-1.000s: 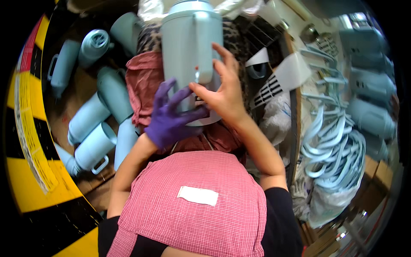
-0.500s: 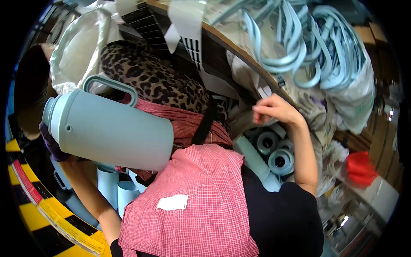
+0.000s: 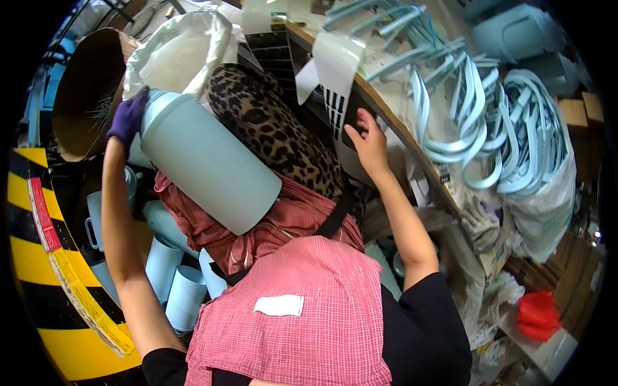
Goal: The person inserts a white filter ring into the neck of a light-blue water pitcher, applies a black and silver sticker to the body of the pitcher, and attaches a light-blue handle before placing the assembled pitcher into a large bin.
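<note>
A large pale blue-green jug (image 3: pixel 209 164) lies slanted across the red checked cloth over my lap. My left hand (image 3: pixel 129 116), in a purple glove, grips its rimmed upper end. No handle shows on the side facing up. My bare right hand (image 3: pixel 370 141) is raised, holding nothing, fingers apart, close to the workbench edge (image 3: pixel 412 138) and a hanging white label strip (image 3: pixel 338 71). Beside the jug rests a leopard-print bundle (image 3: pixel 273 132).
Light blue curved handles (image 3: pixel 457 122) are heaped on the bench, more in a plastic bag (image 3: pixel 547 215). A white-lined container (image 3: pixel 177 48) and a brown drum (image 3: pixel 84 96) stand far left. Blue cylinders (image 3: pixel 187 296) sit at my left, near yellow-black striped flooring (image 3: pixel 58 347).
The jug has turned, its rimmed end swinging up and away with my left hand; its handle no longer shows. My right hand has moved left and farther away, its fingers spreading.
</note>
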A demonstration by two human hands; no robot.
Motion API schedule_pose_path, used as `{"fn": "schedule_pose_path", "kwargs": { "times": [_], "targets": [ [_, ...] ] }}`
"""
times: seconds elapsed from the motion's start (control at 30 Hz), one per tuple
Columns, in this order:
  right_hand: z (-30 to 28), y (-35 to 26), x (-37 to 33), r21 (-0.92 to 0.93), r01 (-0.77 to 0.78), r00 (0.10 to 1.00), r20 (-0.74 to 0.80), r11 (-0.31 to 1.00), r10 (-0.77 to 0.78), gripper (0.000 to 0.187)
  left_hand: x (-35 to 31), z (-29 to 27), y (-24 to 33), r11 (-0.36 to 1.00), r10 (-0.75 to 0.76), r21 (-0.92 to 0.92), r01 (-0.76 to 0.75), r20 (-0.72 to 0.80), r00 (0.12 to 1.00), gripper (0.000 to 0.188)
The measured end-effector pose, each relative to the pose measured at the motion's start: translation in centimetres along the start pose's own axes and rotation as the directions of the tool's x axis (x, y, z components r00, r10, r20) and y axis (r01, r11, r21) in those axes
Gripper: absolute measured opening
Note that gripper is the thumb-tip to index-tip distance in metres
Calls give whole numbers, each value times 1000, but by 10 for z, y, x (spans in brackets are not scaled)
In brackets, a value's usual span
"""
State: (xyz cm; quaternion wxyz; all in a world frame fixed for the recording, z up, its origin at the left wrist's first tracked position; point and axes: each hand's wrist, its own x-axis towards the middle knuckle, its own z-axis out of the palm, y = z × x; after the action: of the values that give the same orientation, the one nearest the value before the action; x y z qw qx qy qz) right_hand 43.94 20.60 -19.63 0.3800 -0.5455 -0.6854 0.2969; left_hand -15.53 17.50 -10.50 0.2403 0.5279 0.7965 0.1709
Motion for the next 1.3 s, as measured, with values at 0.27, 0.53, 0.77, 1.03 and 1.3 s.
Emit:
{"fn": "schedule_pose_path", "kwargs": {
  "times": [0.27, 0.53, 0.77, 1.03, 1.3],
  "targets": [
    [19, -9, 19, 630, -508, 860, 411, 587, 303, 29, -84, 84, 199, 645, 291, -747, -162, 44, 956, 68],
    [-25, -97, 10, -198, 29, 995, -92, 980, -48, 28, -51, 209, 274, 491, 290, -815, 306, 485, 825, 40],
    [-10, -114, 65, -417, 531, 826, 59, 738, -561, 27, -53, 218, 264, 457, 323, -850, 262, 433, 842, 24],
    [-2, -113, 71, -468, 637, 728, 103, 612, -678, 20, -43, 210, 256, 333, 331, -830, 448, 548, 769, 12],
    [-6, -113, 65, -544, 611, 731, 112, 574, -673, 19, -37, 209, 243, 384, 875, -438, -813, -107, 471, 46]
  ]
}}
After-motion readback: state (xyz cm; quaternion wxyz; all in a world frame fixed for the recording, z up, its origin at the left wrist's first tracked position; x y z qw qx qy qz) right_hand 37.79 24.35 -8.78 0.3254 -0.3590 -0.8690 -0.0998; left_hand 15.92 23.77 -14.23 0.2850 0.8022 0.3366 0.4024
